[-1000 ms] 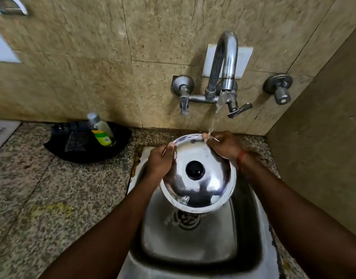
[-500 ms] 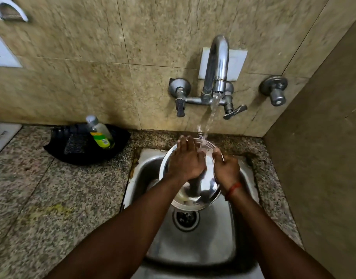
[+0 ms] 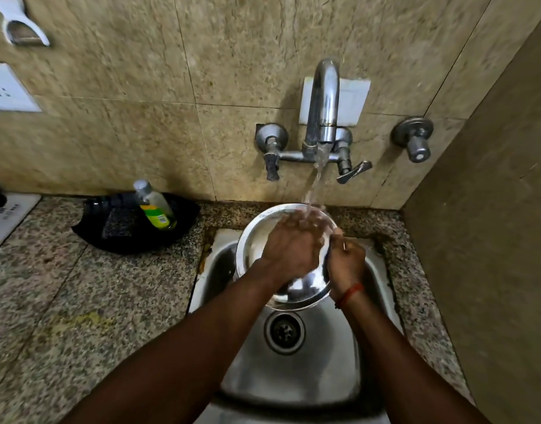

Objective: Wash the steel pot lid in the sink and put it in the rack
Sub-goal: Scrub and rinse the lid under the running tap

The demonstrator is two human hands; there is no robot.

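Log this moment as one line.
phase: rinsing | lid: under tap stream | left hand: rubbing inside | right hand: gripping rim | rack: unseen

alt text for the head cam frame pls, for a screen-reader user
Over a steel sink, the right hand grips a steel pot lid by its rim while the left hand rubs it under the running tap. A soap bottle sits on the granite counter.

left hand [image 3: 289, 247] motion-blurred, hiding steel pot lid [image 3: 257, 240] centre
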